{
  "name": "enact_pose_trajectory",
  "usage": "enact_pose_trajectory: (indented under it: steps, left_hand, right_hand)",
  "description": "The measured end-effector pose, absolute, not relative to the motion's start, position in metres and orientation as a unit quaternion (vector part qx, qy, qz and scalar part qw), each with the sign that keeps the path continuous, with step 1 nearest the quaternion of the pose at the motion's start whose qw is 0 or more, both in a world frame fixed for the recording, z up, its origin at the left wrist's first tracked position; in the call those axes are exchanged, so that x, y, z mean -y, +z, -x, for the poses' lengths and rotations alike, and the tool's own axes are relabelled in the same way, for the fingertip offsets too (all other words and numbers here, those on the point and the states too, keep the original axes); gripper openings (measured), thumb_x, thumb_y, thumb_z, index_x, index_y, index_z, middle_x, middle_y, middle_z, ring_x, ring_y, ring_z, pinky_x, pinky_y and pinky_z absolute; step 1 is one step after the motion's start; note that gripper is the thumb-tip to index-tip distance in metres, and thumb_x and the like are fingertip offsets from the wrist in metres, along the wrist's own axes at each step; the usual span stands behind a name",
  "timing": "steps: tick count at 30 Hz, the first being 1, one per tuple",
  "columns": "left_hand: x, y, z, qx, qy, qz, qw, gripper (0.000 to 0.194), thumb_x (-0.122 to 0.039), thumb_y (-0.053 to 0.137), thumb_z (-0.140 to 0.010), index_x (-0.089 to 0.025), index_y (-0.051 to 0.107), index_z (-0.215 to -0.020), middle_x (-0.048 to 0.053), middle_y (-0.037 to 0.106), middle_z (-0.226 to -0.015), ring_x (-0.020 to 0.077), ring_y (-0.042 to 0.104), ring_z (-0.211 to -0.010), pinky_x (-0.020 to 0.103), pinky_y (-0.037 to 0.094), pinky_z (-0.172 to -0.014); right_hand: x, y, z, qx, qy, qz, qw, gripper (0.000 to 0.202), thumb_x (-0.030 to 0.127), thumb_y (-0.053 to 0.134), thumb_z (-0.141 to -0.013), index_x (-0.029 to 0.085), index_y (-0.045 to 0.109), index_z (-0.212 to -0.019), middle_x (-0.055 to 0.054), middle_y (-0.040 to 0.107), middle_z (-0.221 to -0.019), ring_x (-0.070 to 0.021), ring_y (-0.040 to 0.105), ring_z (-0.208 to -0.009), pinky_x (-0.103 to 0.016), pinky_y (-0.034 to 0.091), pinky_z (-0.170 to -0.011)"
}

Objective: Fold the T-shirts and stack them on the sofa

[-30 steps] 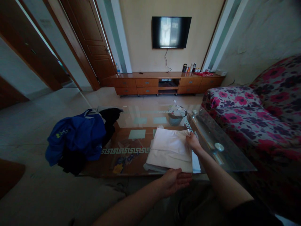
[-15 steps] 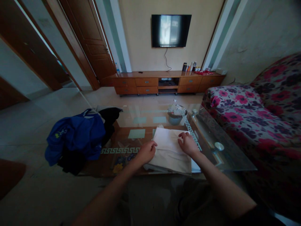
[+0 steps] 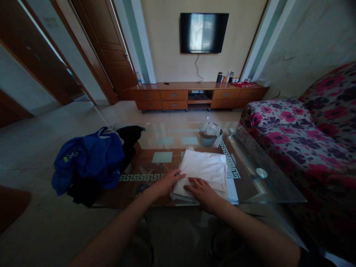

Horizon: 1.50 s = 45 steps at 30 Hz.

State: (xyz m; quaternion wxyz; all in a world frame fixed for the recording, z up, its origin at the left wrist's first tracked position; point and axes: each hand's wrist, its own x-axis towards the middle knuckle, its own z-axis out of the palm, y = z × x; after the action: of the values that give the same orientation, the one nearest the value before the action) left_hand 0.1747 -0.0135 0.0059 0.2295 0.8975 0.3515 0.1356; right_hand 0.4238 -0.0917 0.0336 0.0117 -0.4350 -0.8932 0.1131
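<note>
A white folded garment (image 3: 205, 163) lies on top of a small stack of folded clothes near the front edge of the glass coffee table (image 3: 280, 185). My right hand (image 3: 202, 192) rests on the near part of the white cloth with its fingers spread. At the cloth's left edge, my left hand (image 3: 171, 181) touches it with fingers stretched out. Further left is a heap of clothes, with a blue garment (image 3: 91, 159) on top and black garments (image 3: 129, 137) around it.
Behind the stack, a small basket (image 3: 208, 139) with a bag in it is seen through or on the glass. A floral sofa (image 3: 292, 129) stands at the right. Across the room are a wooden TV cabinet (image 3: 174, 95) and a wall-mounted television (image 3: 204, 33).
My right hand has moved from the far right of the white cloth toward me and left, onto its near part. My left hand stays at the left edge, its fingers now straighter.
</note>
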Motion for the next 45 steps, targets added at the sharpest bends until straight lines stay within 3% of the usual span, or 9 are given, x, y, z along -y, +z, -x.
enact_pose_trajectory:
  steps: [5,10,12,17,20,25,28,35,45]
  left_hand:
    - [0.038,0.031,-0.177,-0.365,0.061,-0.902,0.224,0.066,0.0,0.051,-0.076,-0.027,0.063,-0.135,0.009,0.062,-0.125,0.0239,0.06,-0.113,0.035,0.049,-0.098]
    - [0.054,0.043,-0.176,-0.303,0.047,-0.918,0.252,0.045,-0.007,0.059,-0.075,-0.027,0.074,-0.112,0.008,0.064,-0.115,0.0242,0.061,-0.108,0.036,0.049,-0.097]
    - [0.056,0.042,-0.173,-0.301,0.073,-0.922,0.233,0.051,-0.009,0.061,-0.073,-0.028,0.072,-0.119,0.008,0.059,-0.136,0.0281,0.053,-0.127,0.042,0.042,-0.109]
    - [0.055,0.033,-0.161,-0.292,0.064,-0.928,0.221,0.09,-0.018,0.069,-0.069,-0.03,0.042,-0.153,0.006,0.031,-0.166,0.0341,0.026,-0.152,0.052,0.026,-0.122]
    - [0.056,0.031,-0.156,-0.302,0.047,-0.926,0.221,0.089,-0.025,0.072,-0.071,-0.031,0.04,-0.155,0.007,0.029,-0.167,0.0339,0.025,-0.153,0.051,0.026,-0.122]
    - [0.063,0.027,-0.162,-0.335,0.043,-0.925,0.176,0.09,-0.031,0.079,-0.068,-0.033,0.044,-0.151,0.01,0.037,-0.162,0.038,0.031,-0.147,0.054,0.027,-0.119]
    - [0.067,0.026,-0.169,-0.342,0.044,-0.927,0.145,0.084,-0.036,0.078,-0.072,-0.033,0.047,-0.149,0.011,0.042,-0.157,0.0398,0.035,-0.143,0.056,0.028,-0.116]
    - [0.062,0.031,-0.172,-0.362,0.077,-0.918,0.143,0.047,-0.044,0.061,-0.094,-0.029,0.059,-0.138,0.01,0.054,-0.145,0.0328,0.044,-0.135,0.051,0.034,-0.112]
    - [0.04,0.02,-0.163,-0.316,0.082,-0.933,0.154,0.043,-0.024,0.062,-0.094,-0.03,0.061,-0.136,0.009,0.059,-0.14,0.0268,0.049,-0.13,0.044,0.04,-0.107]
  right_hand:
    - [0.089,0.045,-0.445,0.902,0.136,0.409,0.028,0.056,0.002,0.059,-0.082,0.027,0.058,-0.131,-0.01,0.053,-0.14,-0.025,0.051,-0.123,-0.039,0.046,-0.101]
    - [0.106,0.046,-0.437,0.9,0.072,0.429,-0.008,0.058,0.01,0.072,-0.071,0.019,0.057,-0.125,-0.015,0.056,-0.132,-0.033,0.051,-0.118,-0.047,0.047,-0.095]
    - [0.115,0.038,-0.426,0.911,0.042,0.41,-0.005,0.062,0.018,0.078,-0.069,0.016,0.056,-0.127,-0.018,0.055,-0.13,-0.0351,0.051,-0.114,-0.05,0.047,-0.096]
    - [0.12,0.022,-0.412,0.924,-0.007,0.383,0.024,0.024,0.017,0.054,-0.094,0.02,0.059,-0.117,-0.014,0.059,-0.123,-0.0296,0.053,-0.11,-0.049,0.045,-0.096]
    - [0.116,0.027,-0.422,0.927,0.061,0.37,0.033,0.028,0.021,0.063,-0.09,0.022,0.06,-0.118,-0.011,0.059,-0.129,-0.0285,0.052,-0.116,-0.048,0.043,-0.101]
    - [0.123,0.02,-0.431,0.924,0.09,0.371,0.033,0.085,0.041,0.087,-0.065,0.02,0.05,-0.138,-0.02,0.04,-0.154,-0.0404,0.035,-0.141,-0.063,0.023,-0.117]
    - [0.128,0.007,-0.425,0.928,0.047,0.365,0.052,0.065,0.031,0.078,-0.078,0.021,0.05,-0.137,-0.022,0.034,-0.159,-0.0394,0.027,-0.148,-0.066,0.018,-0.118]
    - [0.116,0.026,-0.421,0.856,0.188,0.436,0.206,0.042,0.017,0.067,-0.078,0.021,0.057,-0.119,-0.011,0.063,-0.121,-0.027,0.057,-0.111,-0.041,0.046,-0.095]
    - [0.113,0.05,-0.432,0.867,0.142,0.369,0.303,0.015,0.026,0.054,-0.101,0.022,0.065,-0.111,-0.008,0.07,-0.098,-0.0214,0.064,-0.091,-0.035,0.05,-0.082]
